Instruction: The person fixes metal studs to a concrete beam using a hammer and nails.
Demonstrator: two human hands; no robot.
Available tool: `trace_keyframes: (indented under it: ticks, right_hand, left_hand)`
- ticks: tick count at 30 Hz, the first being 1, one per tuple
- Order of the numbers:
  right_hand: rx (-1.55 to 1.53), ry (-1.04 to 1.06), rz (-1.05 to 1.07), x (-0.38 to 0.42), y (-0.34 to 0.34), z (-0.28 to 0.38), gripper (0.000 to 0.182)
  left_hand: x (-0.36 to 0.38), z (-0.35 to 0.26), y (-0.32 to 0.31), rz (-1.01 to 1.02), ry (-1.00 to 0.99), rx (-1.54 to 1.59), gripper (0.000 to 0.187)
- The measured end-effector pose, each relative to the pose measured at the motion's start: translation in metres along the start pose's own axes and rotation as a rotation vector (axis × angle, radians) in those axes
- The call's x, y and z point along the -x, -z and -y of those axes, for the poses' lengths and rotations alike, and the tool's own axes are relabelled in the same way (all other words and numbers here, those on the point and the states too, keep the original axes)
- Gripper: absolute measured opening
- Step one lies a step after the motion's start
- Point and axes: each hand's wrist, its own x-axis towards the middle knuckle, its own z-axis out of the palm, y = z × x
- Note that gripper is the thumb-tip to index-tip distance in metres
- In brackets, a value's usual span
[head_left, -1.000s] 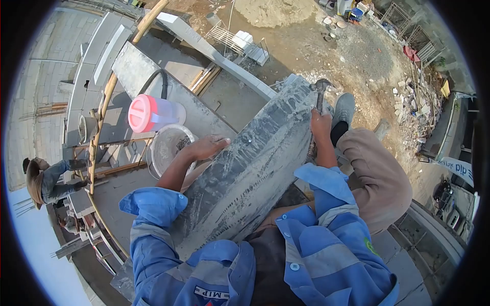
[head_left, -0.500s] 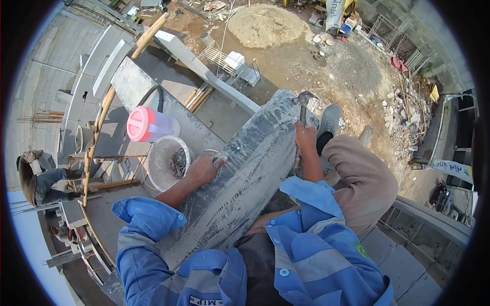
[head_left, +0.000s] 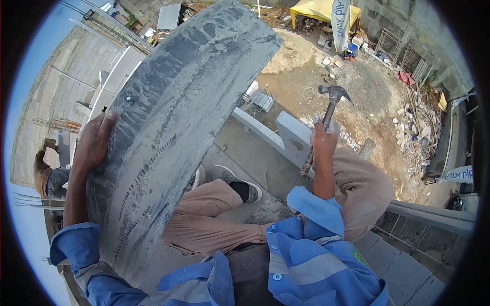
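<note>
My left hand (head_left: 94, 140) grips the left edge of a long, grey, cement-smeared board (head_left: 168, 122), thumb on its face and the other fingers partly hidden. The board is raised and tilted across my left side. A small round nail or screw head (head_left: 128, 99) shows on its dark upper strip. My right hand (head_left: 325, 140) is closed around the handle of a claw hammer (head_left: 332, 102), its head pointing up and away from me. The hammer is to the right of the board, apart from it.
Below me, pale blocks (head_left: 295, 133) stand along a wall edge, with a drop to the muddy yard beyond. A yellow canopy (head_left: 316, 10) and a gravel heap (head_left: 360, 76) lie down there. Another person (head_left: 48, 171) is at the far left.
My left hand has lifted the board up and leftward, uncovering my foot and lower leg. The bucket and pink-lidded jug are now hidden. The hammer has moved right, away from the board.
</note>
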Motion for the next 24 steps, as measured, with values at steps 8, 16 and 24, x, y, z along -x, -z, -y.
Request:
trace_keyframes:
  ticks: [8, 16, 24]
  right_hand:
    - [0.071, -0.092, 0.217, 0.022, -0.012, -0.003, 0.03]
    - [0.258, 0.022, 0.373, 0.066, 0.0, 0.037, 0.034]
    - [0.384, 0.139, 0.221, 0.11, 0.047, 0.088, 0.028]
  left_hand:
    - [-0.017, -0.06, 0.156, -0.05, 0.002, 0.537, 0.057]
    - [-0.057, -0.059, 0.129, -0.05, -0.15, 0.733, 0.062]
    - [-0.082, -0.048, 0.117, -0.081, -0.349, 0.93, 0.068]
